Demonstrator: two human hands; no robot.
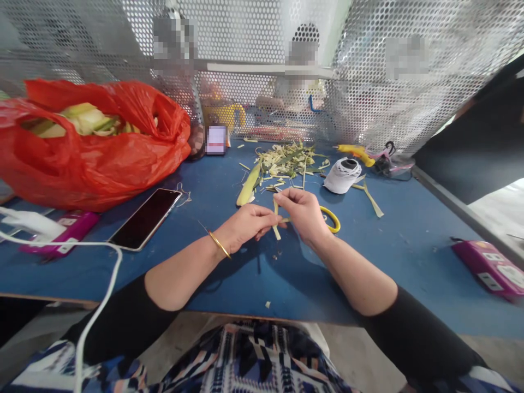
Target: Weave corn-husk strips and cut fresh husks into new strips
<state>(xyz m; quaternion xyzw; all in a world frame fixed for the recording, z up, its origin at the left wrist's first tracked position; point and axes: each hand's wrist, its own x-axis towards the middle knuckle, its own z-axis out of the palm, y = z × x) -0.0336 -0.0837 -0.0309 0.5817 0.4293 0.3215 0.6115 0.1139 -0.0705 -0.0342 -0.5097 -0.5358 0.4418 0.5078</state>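
My left hand [250, 225], with a gold bangle at its wrist, pinches a narrow pale-green corn husk strip [277, 232] between thumb and fingers. The strip runs up to my right hand [303, 214], whose thumb and forefinger close on its upper part; a second short piece seems to cross it. Just beyond my left hand lies a wider green husk leaf [249, 186]. Past both hands spreads a pile of husk scraps [286, 159]. Partly behind my right hand shows the yellow handle of scissors [336, 222]. A cone of white thread [340, 177] stands farther right, near a loose forked husk piece [373, 202].
A red plastic bag [135, 164] of husks [88, 120] fills the left back. Before it lie a phone [146, 219], a purple power strip [77, 226] and a white cable [117, 273]. Rightward are a yellow glue gun [356, 153] and another purple socket block [489, 266]. Perforated metal [254, 38] closes the back.
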